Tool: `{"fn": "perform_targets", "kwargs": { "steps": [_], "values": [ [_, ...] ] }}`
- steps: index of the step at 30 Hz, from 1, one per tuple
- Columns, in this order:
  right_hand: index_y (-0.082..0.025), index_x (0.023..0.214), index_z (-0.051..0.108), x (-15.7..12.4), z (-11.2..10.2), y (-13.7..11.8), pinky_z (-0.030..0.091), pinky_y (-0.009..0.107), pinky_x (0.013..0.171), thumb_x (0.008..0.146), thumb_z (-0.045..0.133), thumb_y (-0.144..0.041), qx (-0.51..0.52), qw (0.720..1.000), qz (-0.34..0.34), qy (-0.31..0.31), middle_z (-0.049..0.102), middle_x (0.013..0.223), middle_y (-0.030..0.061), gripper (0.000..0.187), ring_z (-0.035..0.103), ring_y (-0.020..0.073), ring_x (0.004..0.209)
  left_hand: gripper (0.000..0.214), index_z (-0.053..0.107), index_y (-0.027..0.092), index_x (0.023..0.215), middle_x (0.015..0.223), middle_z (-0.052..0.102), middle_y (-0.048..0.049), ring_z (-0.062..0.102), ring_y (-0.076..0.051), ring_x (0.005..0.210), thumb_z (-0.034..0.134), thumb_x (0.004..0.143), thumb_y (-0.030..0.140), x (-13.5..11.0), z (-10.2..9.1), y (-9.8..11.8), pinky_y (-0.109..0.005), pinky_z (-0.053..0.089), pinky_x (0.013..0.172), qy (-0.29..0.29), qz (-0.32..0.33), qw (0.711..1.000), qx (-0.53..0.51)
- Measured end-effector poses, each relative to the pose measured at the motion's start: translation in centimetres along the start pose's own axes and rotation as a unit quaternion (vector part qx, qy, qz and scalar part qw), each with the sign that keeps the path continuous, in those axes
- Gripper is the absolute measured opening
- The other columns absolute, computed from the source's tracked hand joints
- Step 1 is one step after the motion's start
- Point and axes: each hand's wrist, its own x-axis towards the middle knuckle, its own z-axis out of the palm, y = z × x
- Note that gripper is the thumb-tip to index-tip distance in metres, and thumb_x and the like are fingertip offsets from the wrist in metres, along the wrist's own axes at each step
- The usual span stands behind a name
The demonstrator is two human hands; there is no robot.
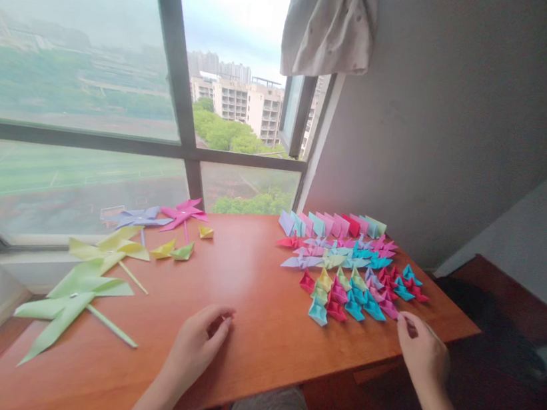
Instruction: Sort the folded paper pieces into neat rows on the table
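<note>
Probably, the pink paper boat (389,308) at the fingertips of our right hand (423,351) is featherlight, crisp yet easily crushed, best pinched at a pointed end. It looks creased and hollow, with a blue boat (373,307) on its side away from that hand. Our right thumb and forefinger are narrowed, their grip unclear; our left hand (201,342) curls loosely, contents hidden.

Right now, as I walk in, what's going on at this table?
A person sits at a wooden table of folded paper. The right hand is at the pink paper boat on the edge of the group; whether it grips it is unclear. The left hand is curled over the table, nothing visible in it. Four paper pinwheels lie to the left.
</note>
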Motion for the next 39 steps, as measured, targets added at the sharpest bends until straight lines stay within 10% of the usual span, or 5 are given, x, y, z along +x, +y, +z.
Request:
{"fn": "perform_targets", "kwargs": {
  "steps": [6, 11, 22, 29, 39],
  "values": [
    [-0.017, 0.095, 0.072, 0.1, -0.6, -0.7, 0.044, 0.031, 0.061, 0.087, 0.049, -0.047, 0.008, 0.999, -0.017, 0.049, 0.075, 0.085, 0.0089, 0.039, 0.068, 0.0232, 0.069, 0.024, 0.068, 0.019, 0.096, 0.086, 0.072, -0.0057, 0.066, -0.020, 0.075, 0.049, 0.090, 0.032, 0.0, 0.0, 0.1, -0.031, 0.052, 0.069, -0.007, 0.000, 1.000, 0.003],
    [-0.017, 0.094, 0.072, -0.7, -1.6, -6.6, 0.047, 0.029, 0.065, 0.091, 0.051, -0.046, 0.077, 0.991, -0.087, 0.072, 0.074, 0.089, 0.0091, 0.036, 0.068, 0.0208, 0.071, 0.024, 0.069, 0.018, 0.095, 0.085, 0.072, -0.0058, 0.066, -0.019, 0.073, 0.049, 0.090, 0.031, -0.1, -0.1, 0.6, -0.030, 0.052, 0.068, -0.005, -0.004, 1.000, 0.010],
    [-0.021, 0.093, 0.066, -8.8, 1.3, -24.5, 0.044, 0.024, 0.065, 0.094, 0.049, -0.020, 0.315, 0.891, -0.274, -0.179, 0.066, 0.075, 0.0020, 0.017, 0.061, 0.0141, 0.066, 0.031, 0.068, 0.017, 0.100, 0.093, 0.074, -0.0068, 0.069, -0.019, 0.074, 0.046, 0.087, 0.034, 3.2, -4.2, -1.7, -0.029, 0.056, 0.067, 0.080, -0.042, 0.992, 0.084],
    [-0.022, 0.091, 0.066, -10.0, 1.7, -25.0, 0.043, 0.025, 0.068, 0.092, 0.049, -0.017, 0.318, 0.878, -0.281, -0.222, 0.066, 0.076, 0.0017, 0.018, 0.061, 0.0148, 0.069, 0.032, 0.067, 0.016, 0.106, 0.104, 0.070, -0.0121, 0.068, -0.027, 0.086, 0.048, 0.082, 0.027, 7.6, -10.4, -4.4, -0.039, 0.051, 0.084, 0.174, -0.103, 0.942, 0.267],
    [-0.022, 0.090, 0.067, -9.6, 1.6, -24.9, 0.047, 0.024, 0.069, 0.091, 0.050, -0.018, 0.355, 0.873, -0.235, -0.239, 0.069, 0.079, 0.0028, 0.018, 0.063, 0.0153, 0.070, 0.032, 0.069, 0.017, 0.105, 0.109, 0.071, -0.0153, 0.066, -0.032, 0.098, 0.045, 0.085, 0.021, 8.9, -9.4, -6.0, -0.039, 0.050, 0.080, 0.126, -0.130, 0.920, 0.347]
  ]
}}
